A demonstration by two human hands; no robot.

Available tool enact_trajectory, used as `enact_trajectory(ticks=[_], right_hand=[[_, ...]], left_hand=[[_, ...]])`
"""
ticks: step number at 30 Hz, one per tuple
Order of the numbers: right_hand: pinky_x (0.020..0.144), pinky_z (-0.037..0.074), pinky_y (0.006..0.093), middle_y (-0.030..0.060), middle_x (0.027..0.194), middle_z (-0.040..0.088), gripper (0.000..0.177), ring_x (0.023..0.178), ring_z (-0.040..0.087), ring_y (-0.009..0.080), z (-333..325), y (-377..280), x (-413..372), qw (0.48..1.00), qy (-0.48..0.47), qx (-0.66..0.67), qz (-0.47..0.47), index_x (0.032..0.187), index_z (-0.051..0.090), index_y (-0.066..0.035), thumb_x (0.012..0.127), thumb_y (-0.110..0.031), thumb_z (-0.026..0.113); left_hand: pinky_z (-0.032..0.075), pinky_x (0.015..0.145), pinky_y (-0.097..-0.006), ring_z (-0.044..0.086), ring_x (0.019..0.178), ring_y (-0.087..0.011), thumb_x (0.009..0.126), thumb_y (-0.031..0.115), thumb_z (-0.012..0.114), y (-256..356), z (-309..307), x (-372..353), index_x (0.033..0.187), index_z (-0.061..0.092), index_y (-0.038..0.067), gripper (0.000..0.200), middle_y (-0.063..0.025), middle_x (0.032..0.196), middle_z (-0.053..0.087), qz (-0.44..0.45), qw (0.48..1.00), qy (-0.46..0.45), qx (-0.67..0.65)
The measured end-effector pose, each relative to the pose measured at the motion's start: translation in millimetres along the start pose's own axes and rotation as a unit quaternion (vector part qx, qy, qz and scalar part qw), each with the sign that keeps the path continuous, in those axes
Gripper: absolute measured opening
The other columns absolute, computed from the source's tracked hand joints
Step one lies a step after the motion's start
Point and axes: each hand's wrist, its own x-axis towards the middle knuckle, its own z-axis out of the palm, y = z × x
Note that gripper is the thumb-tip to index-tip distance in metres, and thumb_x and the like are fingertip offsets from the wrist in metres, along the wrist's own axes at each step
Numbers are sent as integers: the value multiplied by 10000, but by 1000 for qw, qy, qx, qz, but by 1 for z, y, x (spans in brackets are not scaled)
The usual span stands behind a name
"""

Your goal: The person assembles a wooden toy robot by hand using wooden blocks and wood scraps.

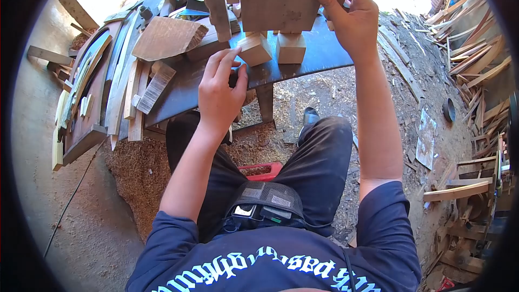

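A thick wooden board (278, 4) stands on edge at the far side of the bench, above two small wooden blocks. My right hand (348, 13) grips its right upper corner, thumb on the near face and fingers over the top. Below it, the left small wooden block (255, 50) sits turned at an angle, and the right small wooden block (291, 48) stands squarer to the bench edge. My left hand (220, 84) is half curled, with thumb and fingers apart and fingertips right at the left block's side.
Wood offcuts crowd the left of the dark bench (321, 54), including a broad brown piece (167, 38) and an upright narrow piece (217, 11). Long strips (116, 86) lie farther left. A red plastic item (260, 171) shows between my legs. Curved scrap wood (481, 48) is piled at right.
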Motion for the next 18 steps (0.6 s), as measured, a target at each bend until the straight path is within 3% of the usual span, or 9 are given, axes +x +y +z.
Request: enact_trajectory(ticks=[5, 7, 10, 12, 14, 15, 16, 17, 18], right_hand=[[795, 609, 298, 112, 1242, 734, 312, 959, 712, 138, 5, 8, -3, 996, 31, 67, -51, 1300, 713, -9, 1014, -131, 739], [845, 617, 332, 127, 1268, 721, 374, 1011, 723, 181, 0, 3, -6, 994, 40, 104, 12, 1336, 694, -23, 990, -142, 766], [722, 561, 293, 104, 1225, 749, 296, 871, 683, 147, -13, 11, -15, 990, 125, 57, -31, 1282, 724, 2, 1030, -153, 713], [725, 544, 284, 96, 1084, 760, 177, 829, 675, 138, -32, 29, -36, 970, 217, -45, -101, 1127, 745, 12, 1049, -114, 649], [768, 538, 305, 91, 905, 717, 179, 805, 650, 149, -49, 43, -81, 940, 323, -82, -70, 950, 716, 12, 1051, -75, 596], [735, 519, 306, 79, 840, 681, 223, 740, 610, 142, -51, 44, -112, 926, 374, -51, -7, 892, 687, 17, 1061, -78, 575], [718, 505, 308, 57, 774, 626, 281, 692, 563, 148, -51, 47, -149, 928, 367, -28, 65, 859, 660, 12, 1083, -119, 551], [732, 507, 295, 49, 767, 616, 303, 685, 554, 145, -52, 56, -196, 944, 290, -61, 144, 835, 645, -14, 1092, -146, 553], [721, 503, 272, 36, 777, 628, 249, 699, 558, 121, -47, 90, -254, 954, 238, -85, 163, 889, 676, -7, 1081, -134, 580]], left_hand=[[618, 751, -331, 750, 874, -209, 906, -13, 734, 0, 2, 1, 1320, 671, 13, 419, -152, 1224, 662, 11, 1000, 20, 4], [615, 751, -337, 746, 863, -209, 908, -20, 717, 0, 2, 0, 1322, 663, 10, 418, -153, 1215, 653, 12, 1000, 25, 4], [602, 761, -378, 729, 859, -237, 918, -3, 683, 0, 0, 0, 1306, 646, 4, 390, -157, 1190, 635, 8, 1000, 16, 4], [596, 762, -391, 723, 853, -254, 925, 1, 669, 1, -3, 1, 1289, 649, 2, 365, -163, 1181, 639, -4, 1000, 11, -3], [590, 767, -404, 719, 853, -271, 922, 1, 662, 0, -5, 2, 1284, 647, 2, 362, -165, 1164, 646, -6, 1000, -17, -13], [587, 770, -410, 717, 852, -279, 921, 1, 658, -1, -6, 2, 1281, 646, 2, 361, -166, 1156, 650, -10, 999, -26, -17], [580, 817, -377, 719, 870, -253, 916, -33, 636, 2, -8, 3, 1319, 650, 18, 407, -132, 1083, 690, -20, 998, -40, -37], [581, 819, -377, 720, 874, -254, 909, -37, 631, 1, -9, 2, 1321, 647, 16, 416, -132, 1067, 694, -25, 999, -34, -33], [582, 822, -376, 721, 878, -254, 903, -42, 626, -1, -10, 2, 1323, 644, 14, 424, -132, 1051, 698, -27, 999, -33, -32]])
